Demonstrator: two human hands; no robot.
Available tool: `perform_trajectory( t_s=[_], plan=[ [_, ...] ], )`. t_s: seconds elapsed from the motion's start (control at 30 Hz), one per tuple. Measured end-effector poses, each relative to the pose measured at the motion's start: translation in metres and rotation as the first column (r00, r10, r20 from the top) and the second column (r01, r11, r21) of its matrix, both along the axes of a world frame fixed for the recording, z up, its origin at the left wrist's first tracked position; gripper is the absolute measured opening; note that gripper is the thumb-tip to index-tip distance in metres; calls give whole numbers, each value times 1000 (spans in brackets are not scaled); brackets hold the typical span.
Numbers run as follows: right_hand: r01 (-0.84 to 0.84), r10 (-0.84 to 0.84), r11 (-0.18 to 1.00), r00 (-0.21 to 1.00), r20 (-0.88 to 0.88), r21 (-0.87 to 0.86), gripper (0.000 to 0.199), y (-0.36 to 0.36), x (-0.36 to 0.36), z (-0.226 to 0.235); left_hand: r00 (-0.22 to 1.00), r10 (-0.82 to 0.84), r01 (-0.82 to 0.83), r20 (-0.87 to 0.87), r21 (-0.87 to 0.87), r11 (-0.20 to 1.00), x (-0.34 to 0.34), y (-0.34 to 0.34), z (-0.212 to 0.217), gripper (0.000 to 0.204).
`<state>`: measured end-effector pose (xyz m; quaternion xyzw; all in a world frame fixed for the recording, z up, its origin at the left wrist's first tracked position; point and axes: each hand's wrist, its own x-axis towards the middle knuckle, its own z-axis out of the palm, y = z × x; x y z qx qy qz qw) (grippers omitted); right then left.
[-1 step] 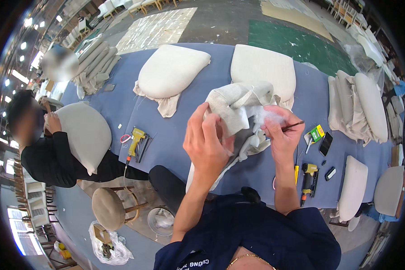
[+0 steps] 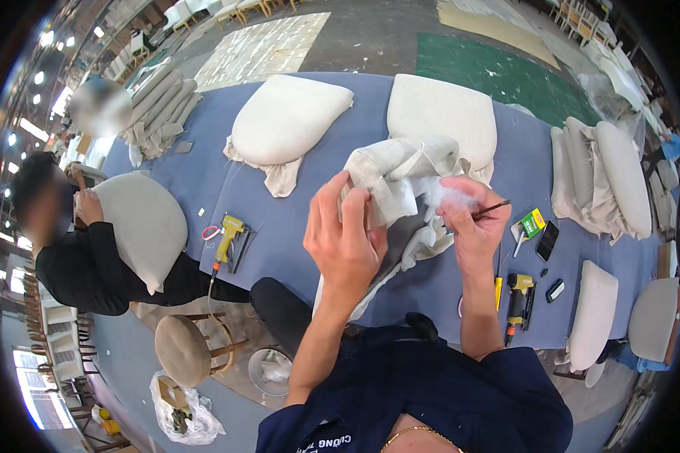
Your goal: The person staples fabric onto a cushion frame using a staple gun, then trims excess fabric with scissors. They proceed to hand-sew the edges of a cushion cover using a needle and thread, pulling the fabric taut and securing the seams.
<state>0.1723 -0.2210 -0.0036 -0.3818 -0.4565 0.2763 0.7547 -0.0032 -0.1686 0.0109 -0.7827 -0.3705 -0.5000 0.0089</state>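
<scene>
A light beige fabric cover (image 2: pixel 369 181), partly rolled back on itself, is in front of me above the blue-grey table. My left hand (image 2: pixel 345 238) grips its near left side, fingers bent over the cloth. In my right hand (image 2: pixel 472 226) are a tuft of white fluffy stuffing (image 2: pixel 449 196) and a thin dark stick-like tool (image 2: pixel 493 210), whose tip points right. The stuffing sits against the cover's opening. Lower folds of cloth (image 2: pixel 423 245) hang between my wrists. What lies inside the cover is hidden.
Two padded cushions (image 2: pixel 291 117) (image 2: pixel 446 113) lie beyond my hands. Yellow staple guns (image 2: pixel 230 235) (image 2: pixel 519 291) rest either side, with a phone (image 2: pixel 548 240) and a screwdriver (image 2: pixel 497 293) at right. Stacked cushions (image 2: pixel 619 177) stand far right. A co-worker (image 2: pixel 91 260) holds a cushion at left.
My left hand has shifted very slightly left, its fingers moving a little on the cloth. The right hand with the stuffing and tool stays almost in place.
</scene>
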Motion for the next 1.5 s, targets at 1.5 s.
perform_trajectory(
  t_s=[1.5],
  plan=[
    [32,146,957,803,577,-287,18,-22,-40,15,524,-65,581,849,-301,756,1,1,-6,25]
  ],
)
